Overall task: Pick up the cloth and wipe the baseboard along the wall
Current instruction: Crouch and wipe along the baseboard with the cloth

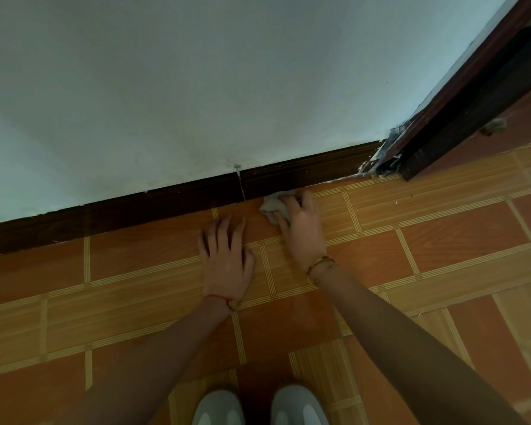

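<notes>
- Two bare hands reach down to a tiled floor (442,240) where it meets a pale wall (196,87).
- Right hand (302,228): fingers curled narrow around a crumpled pale cloth (272,207), holding it; a gold bracelet (319,265) circles the wrist.
- The cloth rests on the floor, touching the foot of the dark baseboard (166,204), just right of a vertical joint in that baseboard.
- Left hand (226,256): fingers spread wide and flat on the floor, holding nothing, just beside the right hand; a red cord (218,298) circles the wrist.
- A dark door frame (472,96) stands at the baseboard's right end.
- Two grey shoes (258,406) show at the lower edge.
</notes>
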The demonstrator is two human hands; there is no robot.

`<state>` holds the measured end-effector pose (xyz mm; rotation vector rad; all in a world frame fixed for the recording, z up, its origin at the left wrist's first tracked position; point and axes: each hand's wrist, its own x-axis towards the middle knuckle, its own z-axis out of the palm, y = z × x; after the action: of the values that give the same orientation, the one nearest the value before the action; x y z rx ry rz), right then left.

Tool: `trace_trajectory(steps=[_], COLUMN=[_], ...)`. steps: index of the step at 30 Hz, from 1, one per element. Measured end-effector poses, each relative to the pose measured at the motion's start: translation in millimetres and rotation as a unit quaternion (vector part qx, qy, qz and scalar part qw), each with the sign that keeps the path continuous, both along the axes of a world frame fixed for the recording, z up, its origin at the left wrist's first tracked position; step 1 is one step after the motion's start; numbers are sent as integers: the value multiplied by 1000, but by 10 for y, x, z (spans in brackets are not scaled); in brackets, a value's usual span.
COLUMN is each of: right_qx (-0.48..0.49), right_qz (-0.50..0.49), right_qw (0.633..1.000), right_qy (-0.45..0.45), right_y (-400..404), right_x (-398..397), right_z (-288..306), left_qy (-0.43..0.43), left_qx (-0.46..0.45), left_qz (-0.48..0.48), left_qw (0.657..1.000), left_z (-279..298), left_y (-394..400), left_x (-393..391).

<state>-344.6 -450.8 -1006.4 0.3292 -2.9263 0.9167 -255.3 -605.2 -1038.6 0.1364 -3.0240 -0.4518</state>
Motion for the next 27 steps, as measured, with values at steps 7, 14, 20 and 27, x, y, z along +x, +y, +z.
trace_trajectory(steps=[7,14,20,27], right_qx=[9,-11,-5,-10], right_qz=[-114,-61,126,72], right_qw=[993,998,992,997], right_qy=[23,15,-6,15], right_y=[561,-111,-1067,-550], right_x=[-292,-37,267,50], right_z=[-15,-33,-42,-85], left_qy=[-10,-10,-18,-41], left_qx=[16,-11,-30,-23], left_qz=[12,23,41,64], left_qw=[1000,1000,999,997], left_z=[80,149,210,203], left_y=[-261,-552,-698,-814], left_x=[287,528,671,733])
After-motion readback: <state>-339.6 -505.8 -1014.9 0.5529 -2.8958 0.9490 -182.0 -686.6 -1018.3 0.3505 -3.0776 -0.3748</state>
